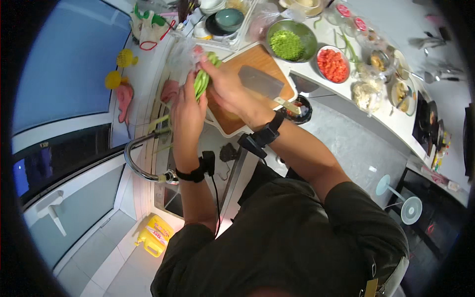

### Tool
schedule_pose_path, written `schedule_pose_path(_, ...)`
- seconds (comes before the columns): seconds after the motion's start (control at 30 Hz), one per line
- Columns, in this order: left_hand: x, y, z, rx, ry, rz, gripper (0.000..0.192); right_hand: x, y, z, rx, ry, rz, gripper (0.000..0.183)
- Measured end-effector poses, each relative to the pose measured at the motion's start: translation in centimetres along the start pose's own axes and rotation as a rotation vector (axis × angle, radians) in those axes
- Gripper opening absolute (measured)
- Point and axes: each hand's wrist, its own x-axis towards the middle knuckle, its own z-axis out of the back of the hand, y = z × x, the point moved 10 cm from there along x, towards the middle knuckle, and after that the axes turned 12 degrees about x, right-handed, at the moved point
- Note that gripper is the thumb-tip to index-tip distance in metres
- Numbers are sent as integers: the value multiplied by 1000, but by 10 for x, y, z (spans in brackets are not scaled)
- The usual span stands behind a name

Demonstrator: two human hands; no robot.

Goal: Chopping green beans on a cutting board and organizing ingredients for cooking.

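Both my hands hold a bunch of long green beans [201, 82] above the left edge of a wooden cutting board [256, 59] with a white rim. My left hand [188, 107] is around the bunch from the left and below. My right hand [226, 85] grips it from the right, thumb near the upper end. A cleaver [261, 81] lies flat on the board, its handle over the right edge. Beyond the board stand a metal bowl [311, 37] of chopped green pieces [286, 44] and a bowl of diced red pieces [333, 65].
A sink [207, 148] with a curved chrome faucet [130, 152] lies below the board. A black-rimmed bin [306, 117] stands beside the counter. Stacked bowls [229, 20], glass jars [338, 15] and plastic bags [367, 94] crowd the counter. A yellow jug [154, 235] stands at lower left.
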Motion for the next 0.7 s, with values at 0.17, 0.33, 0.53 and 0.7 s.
schedule_pose_path(0.17,-3,14,-133,289,79,-172,20,8,-45,134,54,-277,-218,37)
schedule_pose_path(0.33,-52,28,-256,256,289,-165,31,2,-86,250,70,-502,-151,34)
schedule_pose_path(0.53,-52,6,-258,88,97,-153,66,-21,-55,244,-368,-606,-177,49)
schedule_pose_path(0.7,-45,-16,-259,17,103,-244,58,-26,-32,244,-360,-660,-125,53)
